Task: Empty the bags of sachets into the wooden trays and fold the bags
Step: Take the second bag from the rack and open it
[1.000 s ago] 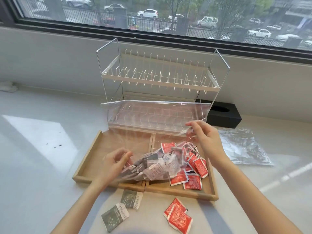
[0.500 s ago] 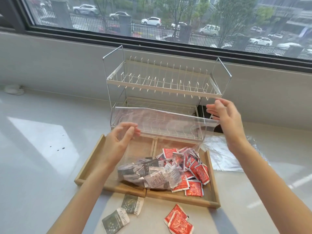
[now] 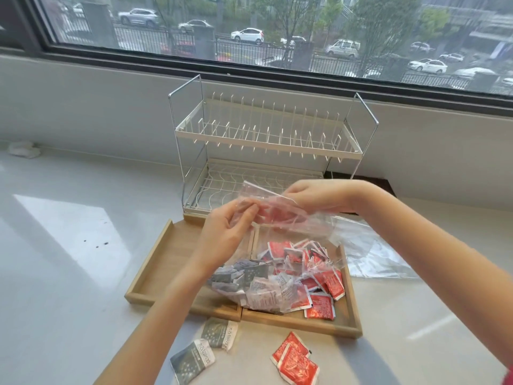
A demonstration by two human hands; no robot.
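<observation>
Both hands hold up the mouth of a clear plastic bag above two wooden trays. My left hand pinches the bag's left side and my right hand pinches its top edge. The bag's lower part rests across the trays and holds grey and white sachets. The left tray has bare wood showing. The right tray holds several red sachets.
Two grey sachets and two red sachets lie on the white counter in front of the trays. A second clear bag lies flat to the right. A white dish rack stands behind the trays, a black box beside it.
My hands have come together, bunching the bag's wide-stretched mouth into a narrow gather above the trays. The camera view has shifted down and closer.
</observation>
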